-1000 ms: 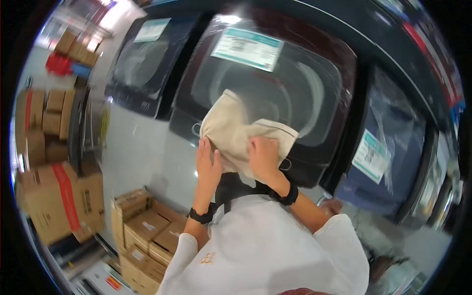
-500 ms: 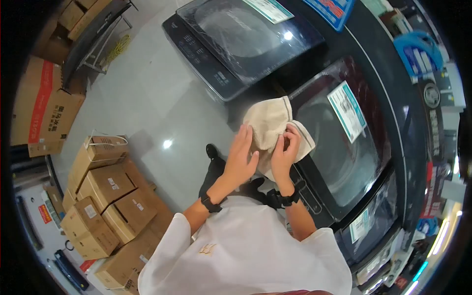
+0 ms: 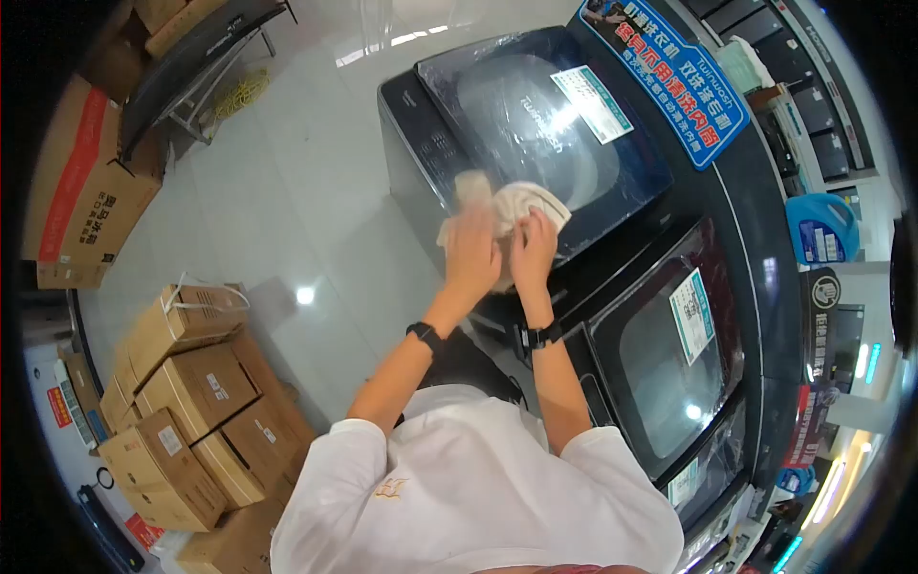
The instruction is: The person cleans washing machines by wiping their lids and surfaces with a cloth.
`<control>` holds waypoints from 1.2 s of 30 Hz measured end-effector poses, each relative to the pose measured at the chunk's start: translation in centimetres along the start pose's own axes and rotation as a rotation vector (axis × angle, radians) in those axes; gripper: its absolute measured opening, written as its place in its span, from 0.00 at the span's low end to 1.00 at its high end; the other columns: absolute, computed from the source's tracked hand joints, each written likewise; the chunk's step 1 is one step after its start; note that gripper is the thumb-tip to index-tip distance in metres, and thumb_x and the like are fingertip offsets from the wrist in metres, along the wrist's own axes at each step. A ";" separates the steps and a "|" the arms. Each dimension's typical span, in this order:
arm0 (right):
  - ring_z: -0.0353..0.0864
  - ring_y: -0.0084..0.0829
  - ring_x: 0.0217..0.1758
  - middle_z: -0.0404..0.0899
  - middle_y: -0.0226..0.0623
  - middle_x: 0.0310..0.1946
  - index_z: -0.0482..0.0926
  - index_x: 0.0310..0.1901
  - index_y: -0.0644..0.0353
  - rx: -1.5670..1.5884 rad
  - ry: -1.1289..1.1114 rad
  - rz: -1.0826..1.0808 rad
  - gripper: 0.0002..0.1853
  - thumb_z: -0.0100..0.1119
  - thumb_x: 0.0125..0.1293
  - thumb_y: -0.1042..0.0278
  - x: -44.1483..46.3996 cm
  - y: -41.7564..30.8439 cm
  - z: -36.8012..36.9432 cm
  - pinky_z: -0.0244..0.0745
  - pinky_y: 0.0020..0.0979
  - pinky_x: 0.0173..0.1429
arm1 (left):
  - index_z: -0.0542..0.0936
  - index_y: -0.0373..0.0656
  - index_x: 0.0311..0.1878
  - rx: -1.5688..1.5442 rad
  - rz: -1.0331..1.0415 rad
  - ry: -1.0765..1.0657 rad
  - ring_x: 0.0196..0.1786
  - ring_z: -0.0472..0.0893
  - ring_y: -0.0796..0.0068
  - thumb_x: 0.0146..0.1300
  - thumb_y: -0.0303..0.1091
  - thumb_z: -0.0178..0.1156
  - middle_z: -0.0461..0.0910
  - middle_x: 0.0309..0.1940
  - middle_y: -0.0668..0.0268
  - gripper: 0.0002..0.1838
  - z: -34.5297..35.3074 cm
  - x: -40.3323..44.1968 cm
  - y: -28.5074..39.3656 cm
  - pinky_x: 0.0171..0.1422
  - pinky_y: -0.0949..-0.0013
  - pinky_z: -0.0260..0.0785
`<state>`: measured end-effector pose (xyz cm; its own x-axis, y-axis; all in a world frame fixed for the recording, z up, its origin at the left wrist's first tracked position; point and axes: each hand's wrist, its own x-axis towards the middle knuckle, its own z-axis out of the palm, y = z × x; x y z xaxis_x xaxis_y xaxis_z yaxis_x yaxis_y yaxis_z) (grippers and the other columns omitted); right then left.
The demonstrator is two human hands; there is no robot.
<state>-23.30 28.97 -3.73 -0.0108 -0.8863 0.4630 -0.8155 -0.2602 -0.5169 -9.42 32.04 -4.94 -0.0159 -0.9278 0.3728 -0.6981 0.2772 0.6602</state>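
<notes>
A cream cloth (image 3: 528,199) is bunched between my two hands, over the front corner of a dark washing machine (image 3: 612,182) whose lid is wrapped in clear film. My left hand (image 3: 472,251) is on the cloth's left part, its fingers smeared by motion. With fingers bent round the cloth's right part, my right hand (image 3: 534,251) grips it. A white and green label (image 3: 593,103) lies on the machine's lid, beyond the cloth.
A second machine with a dark red rim (image 3: 660,359) stands at the right. Behind them are a blue sign (image 3: 677,81) and a blue jug (image 3: 822,230). Stacked cardboard boxes (image 3: 201,387) stand at lower left, a larger box (image 3: 91,191) at upper left.
The view has turned and shifted from the red-rimmed machine towards the dark one beside it. Both hands have moved with the cloth to that machine's front corner.
</notes>
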 end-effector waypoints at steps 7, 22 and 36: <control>0.66 0.52 0.82 0.71 0.51 0.75 0.76 0.64 0.61 -0.064 -0.191 0.109 0.22 0.64 0.71 0.69 0.1 -0.5 -0.1 0.54 0.63 0.83 | 0.62 0.26 0.79 -0.088 0.065 -0.104 0.82 0.60 0.33 0.67 0.30 0.57 0.61 0.80 0.37 0.38 -0.1 3.9 -2.0 0.85 0.34 0.50; 0.67 0.52 0.80 0.77 0.43 0.72 0.81 0.65 0.66 -0.167 -0.074 0.310 0.25 0.62 0.67 0.70 14.7 0.5 5.8 0.60 0.58 0.83 | 0.52 0.26 0.84 0.188 0.293 -0.417 0.88 0.45 0.33 0.68 0.32 0.60 0.47 0.86 0.36 0.46 -0.4 24.6 -6.8 0.88 0.33 0.37; 0.63 0.51 0.83 0.73 0.43 0.75 0.81 0.66 0.61 -0.273 0.074 0.536 0.23 0.59 0.70 0.72 16.4 1.2 7.0 0.56 0.57 0.85 | 0.63 0.33 0.82 0.144 0.620 -0.681 0.85 0.55 0.34 0.68 0.29 0.58 0.58 0.83 0.39 0.38 2.9 32.9 -9.8 0.86 0.33 0.47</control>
<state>-20.39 11.43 -1.79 -0.4931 -0.8352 0.2434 -0.8045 0.3313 -0.4930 -5.21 -1.92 -1.04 -0.8001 -0.5836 0.1386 -0.5059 0.7807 0.3667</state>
